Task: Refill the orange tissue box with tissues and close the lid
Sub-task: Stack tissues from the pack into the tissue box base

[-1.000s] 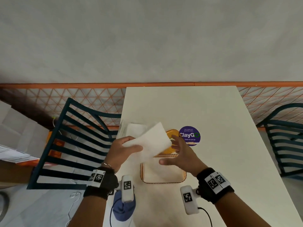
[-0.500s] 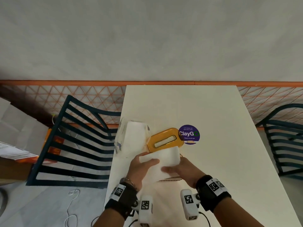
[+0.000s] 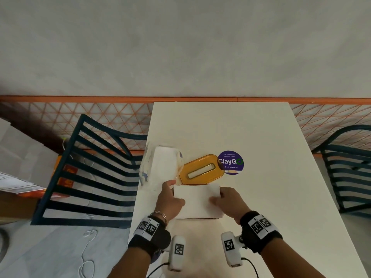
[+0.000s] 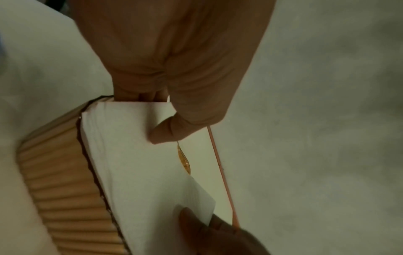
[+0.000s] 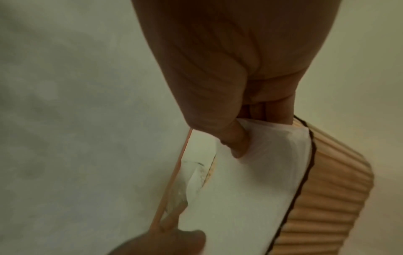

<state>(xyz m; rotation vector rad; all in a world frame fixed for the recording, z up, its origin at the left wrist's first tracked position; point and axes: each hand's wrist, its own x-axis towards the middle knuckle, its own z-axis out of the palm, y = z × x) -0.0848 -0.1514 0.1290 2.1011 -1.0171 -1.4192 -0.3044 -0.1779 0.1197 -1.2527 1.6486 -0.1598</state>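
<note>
A white stack of tissues (image 3: pixel 197 201) sits in the top of the ribbed orange tissue box (image 4: pixel 65 181), which stands on the white table near its front edge. My left hand (image 3: pixel 170 199) grips the stack's left end, thumb (image 4: pixel 165 132) on top and fingers down the side. My right hand (image 3: pixel 226 199) grips the right end the same way, thumb (image 5: pixel 237 143) on top. The box's ribbed wall (image 5: pixel 327 198) shows below the stack. The orange lid (image 3: pixel 200 170) with its slot lies flat on the table just behind the box.
A plastic-wrapped tissue pack (image 3: pixel 160 167) lies left of the lid near the table's left edge. A purple round sticker (image 3: pixel 230 162) is on the table (image 3: pixel 261 137) behind the lid. Dark slatted chairs stand at the left (image 3: pixel 96 177) and right (image 3: pixel 349 167).
The tissue stack came from above the lid down and toward me into the box. Both hands moved with it and now hold its two ends.
</note>
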